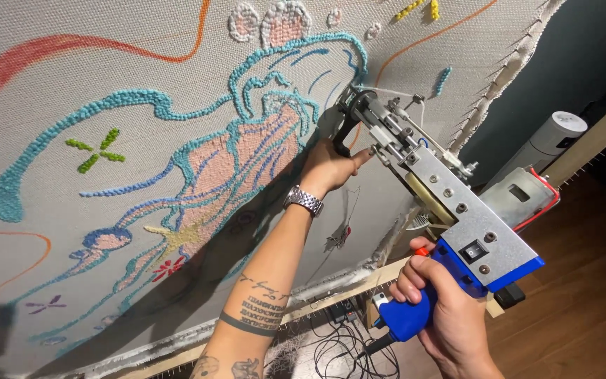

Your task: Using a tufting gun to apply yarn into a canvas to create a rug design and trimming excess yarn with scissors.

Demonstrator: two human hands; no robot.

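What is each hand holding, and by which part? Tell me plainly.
Both hold one tufting gun. The right hand grips its blue rear handle; the left hand grips the black front handle near the cloth.

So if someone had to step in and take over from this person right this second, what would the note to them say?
Left hand: holds the black front handle of the tufting gun, thumb out along its side.
Right hand: closed around the blue rear grip; cable hangs below it.
Gun: nose pressed against the stretched cloth, white yarn fed into its front.
Done: teal outlines, pink fill in the middle shape, small green, yellow and red marks.
Left: orange and thin blue drawn lines show no yarn; much of the cloth is bare.
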